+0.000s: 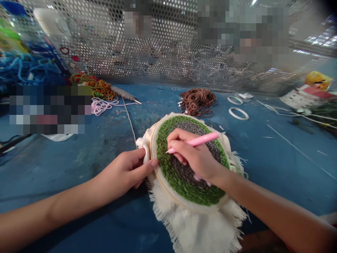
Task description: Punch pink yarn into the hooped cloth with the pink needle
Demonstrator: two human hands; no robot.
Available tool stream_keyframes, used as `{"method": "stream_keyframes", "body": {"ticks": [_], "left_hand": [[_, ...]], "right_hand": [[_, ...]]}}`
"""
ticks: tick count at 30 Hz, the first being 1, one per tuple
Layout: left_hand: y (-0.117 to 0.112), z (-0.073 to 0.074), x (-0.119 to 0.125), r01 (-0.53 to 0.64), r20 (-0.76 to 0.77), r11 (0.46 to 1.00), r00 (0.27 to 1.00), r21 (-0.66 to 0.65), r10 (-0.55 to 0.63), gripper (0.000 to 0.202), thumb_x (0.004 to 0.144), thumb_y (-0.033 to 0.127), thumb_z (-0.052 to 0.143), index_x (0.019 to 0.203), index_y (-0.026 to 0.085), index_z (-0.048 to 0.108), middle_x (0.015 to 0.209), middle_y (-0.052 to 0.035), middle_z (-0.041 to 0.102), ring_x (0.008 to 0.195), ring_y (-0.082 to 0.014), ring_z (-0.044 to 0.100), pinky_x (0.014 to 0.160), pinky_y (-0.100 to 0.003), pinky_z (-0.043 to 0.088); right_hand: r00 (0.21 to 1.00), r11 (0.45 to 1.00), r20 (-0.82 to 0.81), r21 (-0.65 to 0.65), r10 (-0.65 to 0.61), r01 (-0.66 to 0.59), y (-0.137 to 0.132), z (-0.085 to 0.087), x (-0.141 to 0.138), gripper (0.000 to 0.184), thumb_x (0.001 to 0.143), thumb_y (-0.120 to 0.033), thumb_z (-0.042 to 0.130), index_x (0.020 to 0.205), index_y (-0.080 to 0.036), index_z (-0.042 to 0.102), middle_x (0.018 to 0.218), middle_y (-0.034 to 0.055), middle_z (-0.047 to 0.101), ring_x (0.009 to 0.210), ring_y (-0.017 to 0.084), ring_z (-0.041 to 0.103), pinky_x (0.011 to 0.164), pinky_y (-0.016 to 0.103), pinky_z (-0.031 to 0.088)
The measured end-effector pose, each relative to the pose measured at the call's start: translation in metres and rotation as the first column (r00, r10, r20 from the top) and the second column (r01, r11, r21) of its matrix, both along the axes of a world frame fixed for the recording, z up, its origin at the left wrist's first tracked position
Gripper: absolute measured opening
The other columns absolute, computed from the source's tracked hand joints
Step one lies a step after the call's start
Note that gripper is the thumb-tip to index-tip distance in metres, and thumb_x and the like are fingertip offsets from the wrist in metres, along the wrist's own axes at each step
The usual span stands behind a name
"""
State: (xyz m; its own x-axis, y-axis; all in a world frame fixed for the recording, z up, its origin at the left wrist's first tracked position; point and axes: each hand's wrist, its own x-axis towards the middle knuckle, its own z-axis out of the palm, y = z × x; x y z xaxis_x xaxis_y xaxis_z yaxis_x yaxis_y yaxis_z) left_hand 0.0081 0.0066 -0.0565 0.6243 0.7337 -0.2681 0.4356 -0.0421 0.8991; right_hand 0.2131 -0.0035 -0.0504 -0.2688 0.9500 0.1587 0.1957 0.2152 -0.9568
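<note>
A round embroidery hoop [168, 198] is tilted over the table edge, stretched with white cloth [202, 228] that has frayed edges. Looped yarn covers the cloth: a green ring [189, 195] around a grey middle [188, 126], with a little pale pink [201, 180] partly under my wrist. My left hand [134, 167] grips the hoop's left rim, thumb on top and fingers underneath. In my right hand [191, 151] is a pink punch needle [204, 139], held like a pen. Its metal tip meets or hovers just over the green loops at the left; contact I cannot tell.
Brown yarn [198, 101] lies behind the hoop, and two white rings [238, 113] lie to its right. Orange yarn [104, 89], lilac yarn [101, 106] and a grey yarn-wound stick [122, 93] sit at the back left. A perforated metal screen [168, 59] bounds the blue table [105, 147].
</note>
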Motion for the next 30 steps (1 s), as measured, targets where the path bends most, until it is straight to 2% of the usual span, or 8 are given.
{"method": "stream_keyframes", "body": {"ticks": [5,12,17,20,23,25,27,30], "left_hand": [[0.001,0.001,0.0,-0.002,0.01,0.999,1.0,-0.034,0.002,0.038,0.089,0.052,0.044,0.071,0.018,0.045,0.048,0.0071,0.044,0.045,-0.0077,0.037,0.045,-0.02,0.029],[0.0,0.004,0.001,0.048,0.035,0.995,0.998,-0.091,-0.045,0.036,0.088,0.052,0.044,0.078,0.018,0.05,0.048,0.0076,0.042,0.043,-0.0079,0.037,0.043,-0.02,0.027],[0.007,0.009,0.0,-0.024,-0.117,0.999,0.993,-0.044,0.019,0.043,0.088,0.057,0.04,0.069,0.02,0.05,0.044,0.0058,0.047,0.039,-0.0089,0.038,0.04,-0.02,0.027],[0.023,0.015,-0.01,0.117,-0.428,0.979,0.903,0.168,-0.034,0.044,0.087,0.057,0.04,0.065,0.021,0.054,0.046,0.0022,0.054,0.04,-0.0121,0.047,0.042,-0.022,0.03],[0.035,0.022,-0.016,0.217,-0.577,0.787,0.79,0.577,0.205,0.038,0.089,0.051,0.04,0.082,0.021,0.061,0.066,-0.0041,0.066,0.056,-0.0194,0.06,0.05,-0.027,0.038],[0.035,0.024,-0.012,0.258,-0.472,0.602,0.852,0.756,0.227,0.035,0.092,0.044,0.039,0.104,0.019,0.061,0.096,-0.01,0.07,0.086,-0.025,0.065,0.072,-0.033,0.047],[0.031,0.022,-0.002,0.358,-0.413,0.492,0.911,0.794,0.004,0.042,0.094,0.04,0.038,0.128,0.019,0.051,0.132,-0.0116,0.056,0.122,-0.0267,0.051,0.1,-0.04,0.037],[0.024,0.015,0.015,0.563,-0.466,0.429,0.826,0.707,-0.316,0.059,0.094,0.046,0.037,0.146,0.02,0.028,0.153,-0.0095,0.027,0.142,-0.0252,0.022,0.115,-0.042,0.015]], "right_hand": [[0.957,0.994,-0.283,-0.105,-0.069,0.041,0.005,-0.005,0.007,0.018,0.087,-0.017,0.038,0.071,-0.021,0.046,0.042,-0.0092,0.033,0.035,0.007,0.026,0.036,0.021,0.02],[0.906,0.979,0.419,0.158,0.052,-0.13,-0.009,0.009,-0.007,0.009,0.087,-0.02,0.049,0.08,-0.019,0.055,0.067,-0.0036,0.052,0.059,0.009,0.046,0.058,0.024,0.034],[0.996,0.996,-0.032,0.013,-0.083,0.084,0.001,0.023,0.012,0.017,0.088,-0.021,0.047,0.073,-0.02,0.053,0.052,-0.0062,0.042,0.042,0.007,0.036,0.039,0.021,0.027],[0.97,0.972,-0.147,0.106,-0.194,0.211,0.004,0.037,0.035,0.015,0.086,-0.021,0.048,0.074,-0.02,0.056,0.048,-0.0058,0.041,0.038,0.007,0.034,0.035,0.022,0.023],[0.946,0.919,-0.095,0.222,-0.311,0.325,0.005,0.044,0.062,0.016,0.086,-0.022,0.05,0.073,-0.02,0.059,0.046,-0.0047,0.042,0.039,0.009,0.038,0.036,0.024,0.025],[0.924,0.898,-0.045,0.223,-0.379,0.379,0.006,0.041,0.079,0.018,0.089,-0.026,0.051,0.075,-0.02,0.059,0.042,-0.0059,0.039,0.036,0.009,0.037,0.036,0.024,0.026],[0.892,0.879,0.037,0.193,-0.45,0.436,0.006,0.035,0.094,0.021,0.091,-0.035,0.05,0.077,-0.021,0.059,0.039,-0.0078,0.035,0.032,0.009,0.036,0.036,0.025,0.028],[0.808,0.849,0.265,0.213,-0.526,0.483,0.001,0.024,0.109,0.027,0.091,-0.043,0.049,0.087,-0.02,0.062,0.039,-0.0068,0.042,0.036,0.011,0.047,0.042,0.026,0.037]]}}
